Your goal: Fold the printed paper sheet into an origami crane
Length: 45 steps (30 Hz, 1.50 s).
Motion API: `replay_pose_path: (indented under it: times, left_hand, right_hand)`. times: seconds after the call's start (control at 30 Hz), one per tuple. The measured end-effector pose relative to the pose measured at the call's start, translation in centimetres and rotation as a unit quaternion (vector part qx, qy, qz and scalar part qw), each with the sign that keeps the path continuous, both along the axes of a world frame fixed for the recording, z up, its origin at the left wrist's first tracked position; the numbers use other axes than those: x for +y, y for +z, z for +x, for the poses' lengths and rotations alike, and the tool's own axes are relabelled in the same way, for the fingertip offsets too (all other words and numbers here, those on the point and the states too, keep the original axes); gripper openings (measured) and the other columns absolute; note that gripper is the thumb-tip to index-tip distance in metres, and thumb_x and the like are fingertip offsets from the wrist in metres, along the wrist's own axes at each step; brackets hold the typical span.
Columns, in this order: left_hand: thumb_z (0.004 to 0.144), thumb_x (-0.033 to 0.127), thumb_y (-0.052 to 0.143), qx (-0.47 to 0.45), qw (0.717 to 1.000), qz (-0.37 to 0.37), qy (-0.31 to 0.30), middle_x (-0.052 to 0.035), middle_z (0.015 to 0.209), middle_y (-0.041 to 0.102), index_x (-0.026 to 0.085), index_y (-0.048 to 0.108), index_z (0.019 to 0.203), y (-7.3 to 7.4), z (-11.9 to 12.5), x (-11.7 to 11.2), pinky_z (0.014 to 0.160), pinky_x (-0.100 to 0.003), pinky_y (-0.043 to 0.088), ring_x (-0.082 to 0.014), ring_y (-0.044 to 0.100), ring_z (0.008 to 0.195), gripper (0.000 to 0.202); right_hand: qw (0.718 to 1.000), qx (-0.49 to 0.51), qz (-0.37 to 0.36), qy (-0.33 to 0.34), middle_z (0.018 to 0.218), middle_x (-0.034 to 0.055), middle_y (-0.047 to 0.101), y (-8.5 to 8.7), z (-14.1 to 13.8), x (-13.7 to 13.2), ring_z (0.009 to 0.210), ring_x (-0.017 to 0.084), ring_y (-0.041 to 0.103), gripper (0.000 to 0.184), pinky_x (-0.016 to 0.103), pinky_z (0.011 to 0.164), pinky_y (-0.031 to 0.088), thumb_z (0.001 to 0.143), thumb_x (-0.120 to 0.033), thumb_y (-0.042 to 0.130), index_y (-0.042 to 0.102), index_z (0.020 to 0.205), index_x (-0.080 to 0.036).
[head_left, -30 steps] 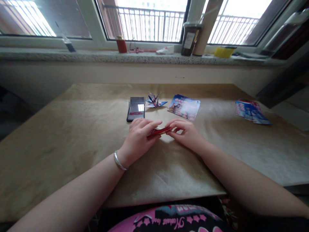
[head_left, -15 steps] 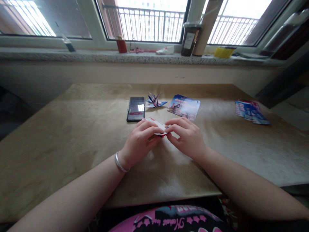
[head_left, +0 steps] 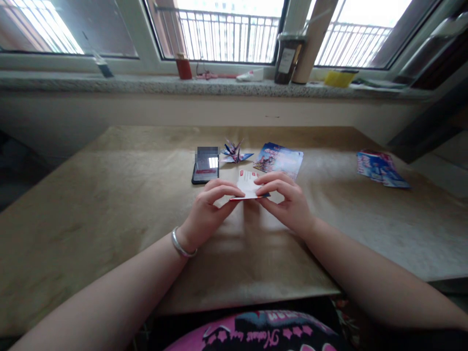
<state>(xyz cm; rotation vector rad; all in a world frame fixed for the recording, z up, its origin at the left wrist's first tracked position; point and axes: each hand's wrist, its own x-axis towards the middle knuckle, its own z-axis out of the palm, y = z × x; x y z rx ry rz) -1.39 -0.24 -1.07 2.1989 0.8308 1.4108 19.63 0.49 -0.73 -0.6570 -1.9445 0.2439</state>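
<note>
Between both hands is a folded sheet of paper (head_left: 247,185), white on top with red print along its far edge and a red and dark near edge. My left hand (head_left: 212,202) pinches its left side, thumb beneath and fingers above. On the right side, my right hand (head_left: 287,200) grips it the same way. The paper is held just over the table. Beyond it stand a folded paper crane (head_left: 237,155) and a smartphone (head_left: 205,168) lying flat, its screen lit. A stack of printed sheets (head_left: 278,158) lies behind my right hand.
Farther right on the table (head_left: 91,209) lies a fanned pile of printed leaflets (head_left: 382,169). Along the granite windowsill (head_left: 139,87) are a red container (head_left: 184,67), a dark lidded jar (head_left: 288,58) and a yellow item (head_left: 340,78).
The folded paper has turned to face me more squarely and risen slightly. My hands have moved apart a little, from close together at its near corner to its two sides.
</note>
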Motion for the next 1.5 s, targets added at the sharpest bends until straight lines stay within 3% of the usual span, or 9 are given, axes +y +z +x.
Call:
replay_pose_path:
  times: [0.2, 0.47, 0.97, 1.2, 1.33, 1.5]
  left_hand:
    - [0.082, 0.018, 0.065, 0.012, 0.999, 0.009, 0.042, -0.0023, 0.088, 0.063, 0.019, 0.064, 0.094, 0.39, 0.28, -0.49, 0.078, -0.029, 0.049, -0.0142, 0.059, 0.084, 0.012]
    - [0.081, 0.02, 0.068, 0.026, 0.997, 0.045, 0.049, -0.0016, 0.085, 0.063, 0.019, 0.063, 0.089, 0.53, 0.3, -0.54, 0.075, -0.027, 0.051, -0.0132, 0.059, 0.082, 0.01]
    - [0.082, 0.011, 0.062, 0.032, 0.996, 0.022, 0.075, 0.0007, 0.076, 0.061, 0.017, 0.062, 0.08, 0.24, 0.2, -0.05, 0.068, -0.023, 0.048, -0.0109, 0.056, 0.073, 0.006]
    - [0.081, 0.011, 0.058, 0.121, 0.988, 0.038, 0.091, -0.0006, 0.077, 0.058, 0.018, 0.06, 0.08, 0.25, 0.22, -0.08, 0.072, -0.027, 0.046, -0.0139, 0.055, 0.077, 0.006]
    - [0.084, 0.02, 0.06, 0.135, 0.986, 0.062, 0.077, -0.0015, 0.079, 0.058, 0.019, 0.064, 0.085, 0.26, 0.34, -0.3, 0.067, -0.025, 0.046, -0.0131, 0.055, 0.073, 0.004]
    - [0.083, 0.018, 0.061, 0.12, 0.988, 0.071, 0.059, -0.0009, 0.078, 0.058, 0.018, 0.064, 0.081, 0.11, 0.38, -0.29, 0.063, -0.023, 0.046, -0.0112, 0.056, 0.07, 0.004]
  right_hand:
    - [0.997, -0.03, 0.059, -0.033, 0.091, 0.0026, 0.07, 0.5, 0.16, -0.14, 0.095, 0.019, 0.062, 0.012, 0.039, 0.09, 0.049, 0.079, -0.013, 0.065, 0.063, 0.084, -0.024]
    - [0.997, -0.044, 0.028, -0.055, 0.089, 0.0016, 0.07, 0.59, 0.25, -0.23, 0.093, 0.019, 0.062, 0.008, 0.04, 0.09, 0.049, 0.082, -0.019, 0.061, 0.064, 0.081, -0.026]
    - [0.998, -0.048, 0.013, -0.048, 0.089, 0.0022, 0.071, 0.52, 0.29, -0.28, 0.095, 0.019, 0.063, 0.009, 0.04, 0.09, 0.049, 0.081, -0.018, 0.061, 0.062, 0.086, -0.024]
    - [0.997, -0.062, 0.016, -0.047, 0.082, 0.0015, 0.071, 0.41, 0.0, -0.25, 0.092, 0.019, 0.062, 0.006, 0.039, 0.087, 0.05, 0.082, -0.019, 0.061, 0.061, 0.08, -0.024]
    - [0.996, -0.083, 0.007, -0.037, 0.082, 0.0008, 0.071, 0.31, -0.26, -0.45, 0.093, 0.019, 0.062, 0.006, 0.037, 0.086, 0.05, 0.083, -0.02, 0.06, 0.063, 0.081, -0.025]
    - [0.995, -0.088, -0.009, -0.038, 0.083, 0.0003, 0.071, 0.13, -0.37, -0.68, 0.095, 0.019, 0.062, 0.007, 0.037, 0.087, 0.05, 0.08, -0.019, 0.062, 0.064, 0.083, -0.025]
